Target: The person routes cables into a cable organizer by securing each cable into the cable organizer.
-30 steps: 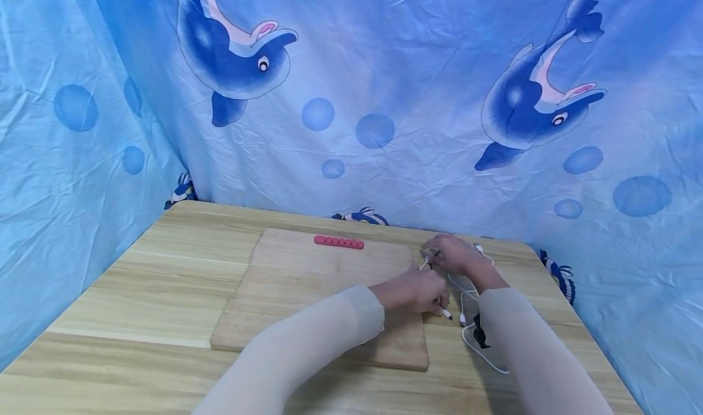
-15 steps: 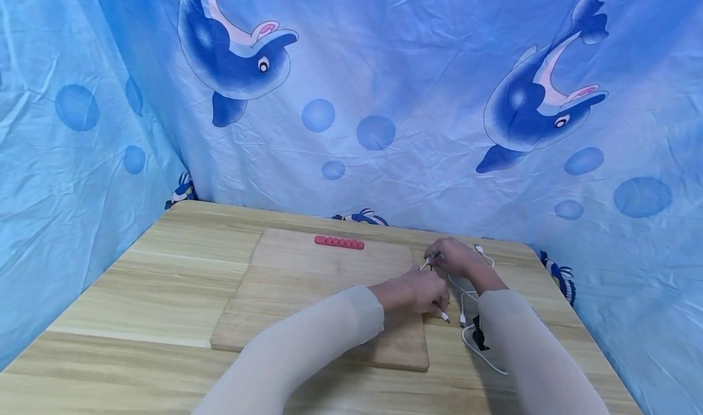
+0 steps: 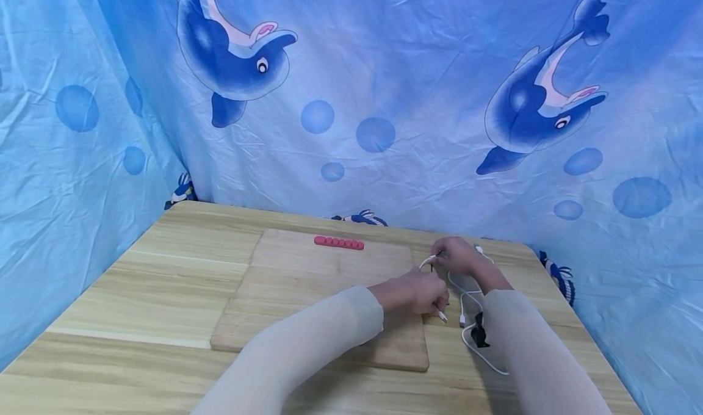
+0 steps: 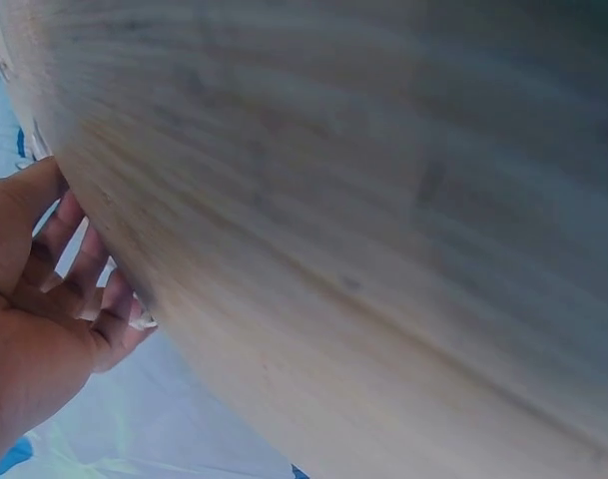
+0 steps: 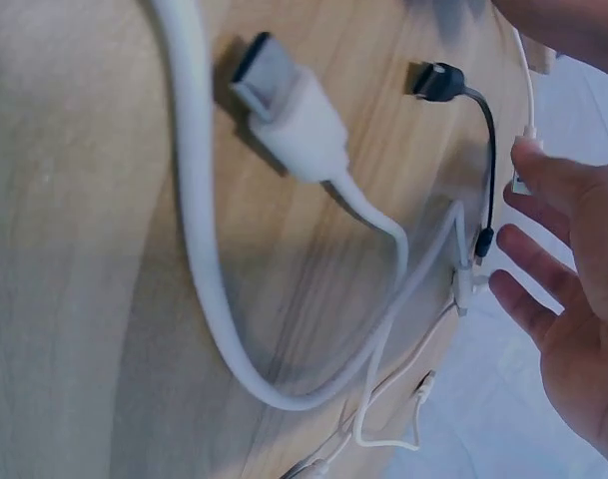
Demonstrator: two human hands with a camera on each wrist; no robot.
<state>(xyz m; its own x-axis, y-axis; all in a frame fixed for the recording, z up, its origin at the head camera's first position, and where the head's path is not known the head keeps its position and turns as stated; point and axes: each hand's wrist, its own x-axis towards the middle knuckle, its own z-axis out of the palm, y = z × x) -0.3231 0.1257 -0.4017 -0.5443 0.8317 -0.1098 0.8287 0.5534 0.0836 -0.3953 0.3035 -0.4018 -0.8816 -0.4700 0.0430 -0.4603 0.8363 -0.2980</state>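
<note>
In the head view my left hand (image 3: 424, 291) reaches over the right edge of the wooden board, its fingers curled round a white USB cable (image 3: 425, 262). One plug end (image 3: 442, 317) of a white cable sticks out below that hand. Just beyond, my right hand (image 3: 460, 256) pinches the plug (image 5: 521, 183) between thumb and forefinger, with the other fingers loose. A short black cable (image 5: 491, 160) lies close to those fingers on the table. The left wrist view shows the left hand (image 4: 44, 289) at the board's edge, its grip mostly hidden.
A red cable holder strip (image 3: 338, 242) lies at the back of the wooden board (image 3: 296, 293). Right of the board, white cables (image 3: 483, 357) and a black piece (image 3: 479, 331) spread over the table. Another white plug (image 3: 479, 249) lies near the back edge. A blue curtain (image 3: 351, 177) stands behind.
My right hand has shifted slightly right, away from the left hand, and more white cable shows between them. The plug end below the left hand has swung a little to the left.
</note>
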